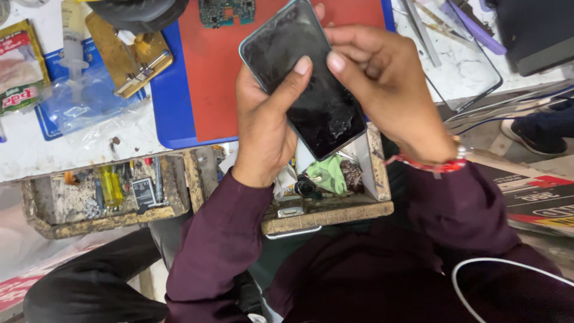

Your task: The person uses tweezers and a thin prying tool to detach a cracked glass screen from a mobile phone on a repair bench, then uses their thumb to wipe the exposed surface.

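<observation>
A smartphone (pixel 302 75) with a dark, smeared, cracked screen and a teal edge is held tilted above the bench's front edge. My left hand (pixel 263 119) grips it from the left side and underneath, thumb lying across the glass. My right hand (pixel 382 84) holds its right edge, thumb tip pressed on the screen near the upper middle. A red thread band circles my right wrist. Both sleeves are dark maroon.
A red mat (pixel 209 72) on a blue tray (pixel 170 113) lies behind the phone, with a green circuit board (pixel 227 12) on it. Open wooden drawers (pixel 101 197) hold screwdrivers and small parts. A syringe (pixel 73 42), a brass jig (pixel 128 54), a glass panel (pixel 466 66) and tweezers (pixel 421 30) lie around.
</observation>
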